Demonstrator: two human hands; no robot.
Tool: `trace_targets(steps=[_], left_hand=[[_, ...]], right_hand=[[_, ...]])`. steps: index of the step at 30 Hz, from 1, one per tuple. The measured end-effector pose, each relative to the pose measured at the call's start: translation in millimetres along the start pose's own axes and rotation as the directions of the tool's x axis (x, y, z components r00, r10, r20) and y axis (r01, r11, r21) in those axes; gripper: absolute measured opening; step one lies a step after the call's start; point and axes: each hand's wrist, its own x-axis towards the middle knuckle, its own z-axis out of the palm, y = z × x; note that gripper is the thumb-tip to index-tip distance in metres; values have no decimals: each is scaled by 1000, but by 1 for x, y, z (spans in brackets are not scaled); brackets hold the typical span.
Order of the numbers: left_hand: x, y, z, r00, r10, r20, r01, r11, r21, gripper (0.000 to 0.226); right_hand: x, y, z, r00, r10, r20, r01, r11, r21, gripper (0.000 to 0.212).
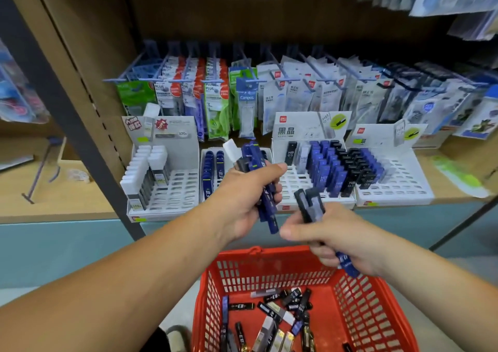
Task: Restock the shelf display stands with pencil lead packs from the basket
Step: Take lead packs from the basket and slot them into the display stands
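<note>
Left hand [246,199] grips a fat bundle of blue packs [257,160]; so many that one could slip out. Right hand [332,237] clutches dark packs [310,205], fanned loosely, same risk. Left stand [183,190]: white packs. Middle stand [293,187]: blue and black rows, with open slots. Basket [213,292] below: loose packs.
</note>
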Motion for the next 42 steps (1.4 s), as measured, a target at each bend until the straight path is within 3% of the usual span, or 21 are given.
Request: trace_targets(steps=[6,9,12,14,17,20,22,24,28,31,37,42], left_hand=[[-6,-3,1,997,83,-5,-83,995,-50,17],[-13,-6,1,999,45,-6,-45,998,-53,20],[-16,-7,0,999,35,2,-35,999,-35,13],[-15,-7,-3,1000,27,4,-28,999,28,12],[-17,-8,-12,1000,-1,9,-1,979,204,14],[-23,-12,-15,997,-39,66,7,902,431,16],[-28,-14,-12,990,-76,122,-7,822,569,17],[-33,-16,-9,974,-138,180,-9,769,640,19],[-38,-17,-7,931,-269,245,23,715,699,19],[-41,-15,-11,895,-328,302,42,737,675,17],[-39,-16,-22,855,-403,327,113,759,641,41],[-31,-22,-36,849,-432,305,94,691,717,21]], right_hand=[[3,0,20,998,-51,-36,52,999,5,24],[5,1,22,991,-116,-59,117,993,16,19],[4,0,19,996,-87,-15,87,996,8,17],[2,-3,12,999,-53,-5,53,999,6,16],[2,-9,-5,990,-74,-119,86,991,98,16],[-1,-17,-13,963,-193,-189,224,961,163,33],[-4,-24,-13,941,-289,-176,313,941,126,49],[-6,-32,-10,929,-350,-120,360,930,70,51],[-4,-39,-9,935,-356,-14,355,934,-25,29],[2,-39,-9,930,-366,34,367,927,-73,10],[14,-37,-13,919,-394,-27,393,919,-37,12],[17,-39,-31,906,-360,-222,389,915,109,22]])
